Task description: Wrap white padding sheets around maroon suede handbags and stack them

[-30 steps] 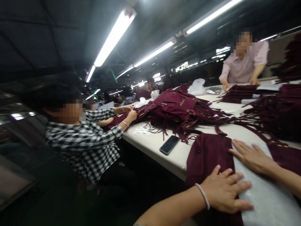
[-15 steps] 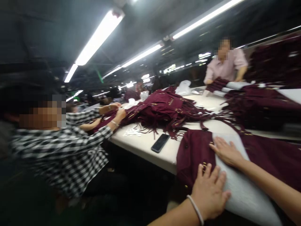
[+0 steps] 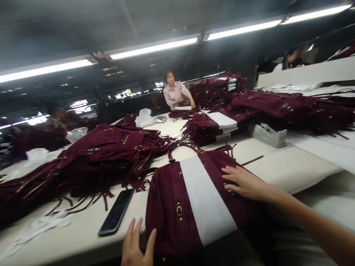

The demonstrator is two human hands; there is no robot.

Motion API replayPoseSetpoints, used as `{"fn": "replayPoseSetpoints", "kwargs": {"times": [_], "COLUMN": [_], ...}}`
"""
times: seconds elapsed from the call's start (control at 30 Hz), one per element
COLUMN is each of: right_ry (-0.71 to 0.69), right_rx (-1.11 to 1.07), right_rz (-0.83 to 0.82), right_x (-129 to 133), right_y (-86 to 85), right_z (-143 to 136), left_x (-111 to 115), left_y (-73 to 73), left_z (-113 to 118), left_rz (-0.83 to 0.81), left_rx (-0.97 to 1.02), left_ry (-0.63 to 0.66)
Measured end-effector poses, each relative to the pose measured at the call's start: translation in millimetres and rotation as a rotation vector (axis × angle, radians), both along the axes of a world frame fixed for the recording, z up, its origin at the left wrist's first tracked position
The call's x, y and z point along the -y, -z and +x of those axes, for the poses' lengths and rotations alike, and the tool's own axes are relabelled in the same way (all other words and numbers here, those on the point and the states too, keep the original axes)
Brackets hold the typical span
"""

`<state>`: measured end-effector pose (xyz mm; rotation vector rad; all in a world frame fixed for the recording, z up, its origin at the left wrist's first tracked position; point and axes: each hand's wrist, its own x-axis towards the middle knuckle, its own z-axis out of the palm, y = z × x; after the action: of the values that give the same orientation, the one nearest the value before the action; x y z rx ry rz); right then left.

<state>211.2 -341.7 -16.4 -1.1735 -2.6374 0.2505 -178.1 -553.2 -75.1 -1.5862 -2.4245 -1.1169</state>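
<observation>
- The bag [image 3: 169, 195] lies flat on the table [image 3: 277, 157], at the near edge, in front of the person. Cloth: dark maroon.
- A white strip [image 3: 206, 195] runs lengthwise over the middle of the bag, from the handle [image 3: 171, 157] side toward the near edge. Maroon cloth shows on both sides of it.
- A brass buckle [image 3: 179, 210] sits on the left part of the bag.
- Left hand [image 3: 137, 244]: open, fingers apart and pointing up, at the near left side of the bag. It grips nothing. Contact with the bag cannot be confirmed.
- Right hand [image 3: 241, 183]: open, palm down, fingers slightly apart, over the right part of the bag and right of the white strip. It grips nothing.
- The phone [image 3: 115, 213] lies on the table, left of the bag, screen up.
- White scraps [image 3: 41, 226] lie left of the phone.
- A heap [image 3: 102, 155] of maroon bags with fringes and brass fittings lies beyond the phone.
- A stack [image 3: 206, 127] of folded maroon pieces with white sheets stands beyond the bag. A grey plastic bag [image 3: 269, 135] is to its right.
- A person [image 3: 175, 92] in a pink shirt is at the far side.
</observation>
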Motion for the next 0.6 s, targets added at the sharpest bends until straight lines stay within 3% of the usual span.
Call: {"fn": "replayPoseSetpoints", "kwargs": {"times": [0.1,0.2,0.3,0.43,0.53,0.6], "right_ry": [0.239,0.356,0.382,0.377,0.463,0.541], "right_rx": [0.010,0.023,-0.014,-0.079,-0.054,-0.029], "right_rz": [0.057,-0.088,-0.124,-0.095,-0.074,-0.146], "right_x": [-37,-58,-60,-53,-41,-31], "right_y": [12.9,40.7,59.2,55.6,45.7,41.4], "right_z": [30,41,45,57,65,64], "left_x": [-15,-29,-33,-25,-18,-17], "left_y": [-16.3,-25.0,-29.8,-35.6,-38.7,-38.1], "left_z": [-5,11,30,40,35,28], "left_rz": [-0.166,-0.146,-0.162,-0.195,-0.247,-0.280], "left_rx": [0.290,0.151,0.024,0.027,0.202,0.370], "left_ry": [-0.081,-0.060,-0.047,-0.081,-0.057,0.000]}}
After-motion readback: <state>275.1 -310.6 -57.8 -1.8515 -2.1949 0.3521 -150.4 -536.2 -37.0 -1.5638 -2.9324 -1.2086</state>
